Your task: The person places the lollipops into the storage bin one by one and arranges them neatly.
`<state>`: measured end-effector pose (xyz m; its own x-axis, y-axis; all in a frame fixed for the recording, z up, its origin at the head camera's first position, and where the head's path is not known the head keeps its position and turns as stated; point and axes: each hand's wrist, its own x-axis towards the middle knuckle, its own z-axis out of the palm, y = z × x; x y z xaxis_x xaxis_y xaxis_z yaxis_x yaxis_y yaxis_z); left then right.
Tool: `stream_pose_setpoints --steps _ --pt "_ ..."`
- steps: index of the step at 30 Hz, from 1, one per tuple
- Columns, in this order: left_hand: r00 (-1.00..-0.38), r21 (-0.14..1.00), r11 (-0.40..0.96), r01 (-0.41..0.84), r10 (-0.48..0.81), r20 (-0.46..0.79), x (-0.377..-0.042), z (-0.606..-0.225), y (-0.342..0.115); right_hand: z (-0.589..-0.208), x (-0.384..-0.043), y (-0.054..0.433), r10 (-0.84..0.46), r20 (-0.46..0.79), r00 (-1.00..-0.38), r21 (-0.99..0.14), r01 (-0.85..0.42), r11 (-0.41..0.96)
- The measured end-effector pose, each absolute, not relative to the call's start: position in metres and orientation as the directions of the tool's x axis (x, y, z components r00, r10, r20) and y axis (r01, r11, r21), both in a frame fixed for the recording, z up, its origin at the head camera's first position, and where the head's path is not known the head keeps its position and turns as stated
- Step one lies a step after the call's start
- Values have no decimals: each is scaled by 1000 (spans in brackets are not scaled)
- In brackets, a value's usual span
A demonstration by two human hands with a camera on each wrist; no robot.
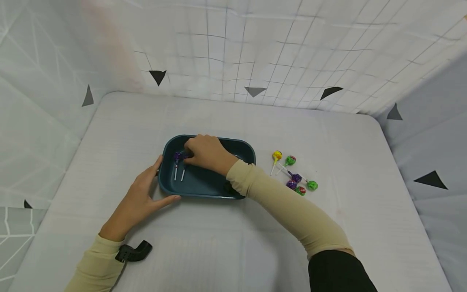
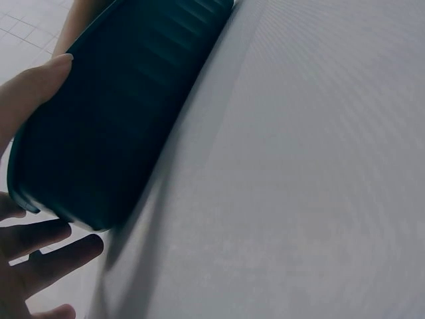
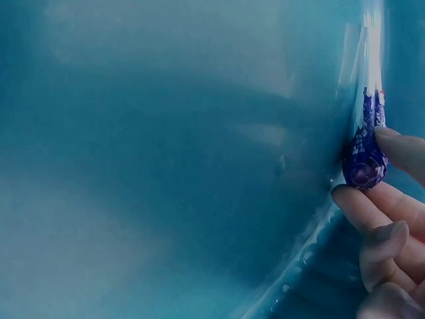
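A dark teal tray (image 1: 208, 186) lies on the white-covered table. My left hand (image 1: 140, 198) is at its left end with straight, spread fingers. In the left wrist view the thumb touches the tray's rim, and the other fingers are by its end wall. My right hand (image 1: 208, 154) reaches into the tray. Its thumb and fingertips pinch a purple-wrapped lollipop (image 3: 366, 153) by the head, the white stick pointing away from the fingers. Just left of that, another purple lollipop (image 1: 177, 157) lies in the tray. My right forearm partly covers the tray's right end.
Right of the tray lie several loose lollipops: a yellow one (image 1: 277, 155), a green one (image 1: 290, 160), a purple one (image 1: 296, 177) and another green one (image 1: 311, 185) among them. A white curtain with grid lines (image 1: 255, 48) stands behind the table.
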<state>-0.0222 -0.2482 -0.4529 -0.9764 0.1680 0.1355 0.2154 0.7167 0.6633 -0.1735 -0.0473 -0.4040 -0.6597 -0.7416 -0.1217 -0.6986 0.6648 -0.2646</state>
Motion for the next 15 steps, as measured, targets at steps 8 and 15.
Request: stream_pose_setpoints --steps 8,15 --pt "-974 654 722 227 167 153 -22 -454 -249 -406 -173 -49 -742 -120 -659 -263 -700 664" --pt "-974 658 718 225 167 151 -22 -455 -249 -405 -173 -49 -740 -128 -661 -261 -697 668"
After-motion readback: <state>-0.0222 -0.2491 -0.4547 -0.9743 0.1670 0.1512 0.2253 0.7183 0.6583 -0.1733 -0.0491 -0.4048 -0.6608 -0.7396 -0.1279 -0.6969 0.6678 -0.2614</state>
